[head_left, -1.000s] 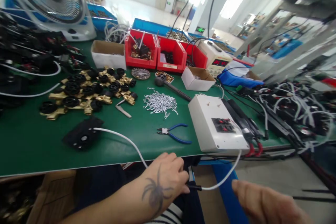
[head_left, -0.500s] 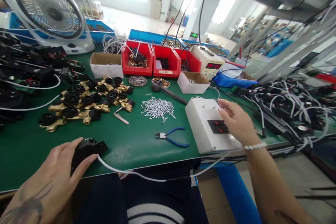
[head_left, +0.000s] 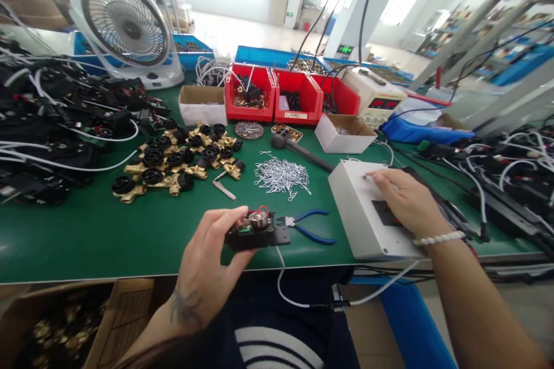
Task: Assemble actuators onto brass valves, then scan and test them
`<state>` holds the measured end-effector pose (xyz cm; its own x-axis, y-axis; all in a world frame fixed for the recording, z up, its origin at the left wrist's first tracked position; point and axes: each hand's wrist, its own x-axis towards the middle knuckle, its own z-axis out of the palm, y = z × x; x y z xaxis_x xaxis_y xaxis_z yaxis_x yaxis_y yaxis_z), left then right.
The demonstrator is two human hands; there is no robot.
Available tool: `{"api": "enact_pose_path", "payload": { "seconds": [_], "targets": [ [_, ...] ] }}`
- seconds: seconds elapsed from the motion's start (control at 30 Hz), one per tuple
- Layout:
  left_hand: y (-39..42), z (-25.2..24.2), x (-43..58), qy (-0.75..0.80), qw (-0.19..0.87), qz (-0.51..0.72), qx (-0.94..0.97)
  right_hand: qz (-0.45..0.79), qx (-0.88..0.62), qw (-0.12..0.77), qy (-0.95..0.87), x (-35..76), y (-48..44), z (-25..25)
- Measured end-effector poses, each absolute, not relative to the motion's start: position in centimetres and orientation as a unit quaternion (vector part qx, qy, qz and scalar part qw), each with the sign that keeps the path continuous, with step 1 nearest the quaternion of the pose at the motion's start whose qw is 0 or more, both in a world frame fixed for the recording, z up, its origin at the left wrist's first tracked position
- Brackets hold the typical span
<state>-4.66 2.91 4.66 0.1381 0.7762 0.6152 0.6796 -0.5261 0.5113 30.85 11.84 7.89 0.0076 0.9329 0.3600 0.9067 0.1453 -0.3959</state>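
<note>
My left hand (head_left: 210, 262) holds a small black motor unit (head_left: 255, 237) above the table's front edge, thumb below and fingers on top. A round silver part, red wires and a bit of green circuit board show on its upper side. A white cable (head_left: 281, 282) hangs from the unit to a black connector (head_left: 326, 305) in front of my body. My right hand (head_left: 404, 199) is over a white switch box (head_left: 352, 213), its fingertips closed at a small toggle switch (head_left: 365, 177). The hand partly hides the black panel on the box. Blue-handled cutters (head_left: 309, 225) lie just behind the motor unit.
Brass valve fittings (head_left: 173, 164), a pile of metal clips (head_left: 281, 176) and a black mallet (head_left: 303, 153) lie on the green table (head_left: 86, 242). Red bins (head_left: 296, 98) and a white fan (head_left: 130, 29) stand behind. Black wired assemblies (head_left: 52, 121) crowd both sides.
My left hand has lifted the motor unit and carried it right, turning its silver part into view. My right fingers have moved onto the toggle switch. The view has shifted left.
</note>
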Motion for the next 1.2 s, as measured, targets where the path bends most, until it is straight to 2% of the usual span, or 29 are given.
{"api": "enact_pose_path", "payload": {
  "seconds": [0.1, 0.17, 0.23, 0.3, 0.4, 0.57, 0.83, 0.97, 1.2],
  "targets": [
    [2.7, 5.6, -3.6, 0.45, 0.049, 0.48, 0.752, -0.035, -0.649, 0.333, -0.683, 28.1, 9.6, 9.0],
    [2.7, 6.1, -2.9, 0.438, 0.052, 0.508, 0.74, 0.006, -0.63, 0.411, -0.659, 25.0, 6.8, 9.5],
    [2.7, 6.4, -1.9, 0.431, 0.056, 0.531, 0.728, 0.2, -0.567, 0.479, -0.64, 21.3, 3.5, 9.3],
    [2.7, 6.5, -0.8, 0.422, 0.045, 0.536, 0.73, 0.416, -0.469, 0.492, -0.604, 17.8, 0.9, 8.4],
    [2.2, 6.4, 0.4, 0.395, 0.014, 0.51, 0.764, 0.548, -0.401, 0.534, -0.504, 14.6, -1.0, 6.6],
    [0.6, 6.3, 0.3, 0.296, 0.064, 0.487, 0.819, 0.564, -0.421, 0.577, -0.414, 14.4, -0.9, 5.3],
    [0.5, 7.1, -1.3, 0.412, 0.19, 0.53, 0.717, 0.606, -0.355, 0.603, -0.38, 15.1, -1.7, 4.9],
    [0.8, 6.9, -1.6, 0.413, 0.254, 0.521, 0.703, 0.613, -0.345, 0.592, -0.393, 15.1, -1.9, 5.0],
    [0.8, 7.0, -1.6, 0.402, 0.294, 0.521, 0.694, 0.612, -0.345, 0.583, -0.409, 15.5, -2.1, 5.1]
  ]
}}
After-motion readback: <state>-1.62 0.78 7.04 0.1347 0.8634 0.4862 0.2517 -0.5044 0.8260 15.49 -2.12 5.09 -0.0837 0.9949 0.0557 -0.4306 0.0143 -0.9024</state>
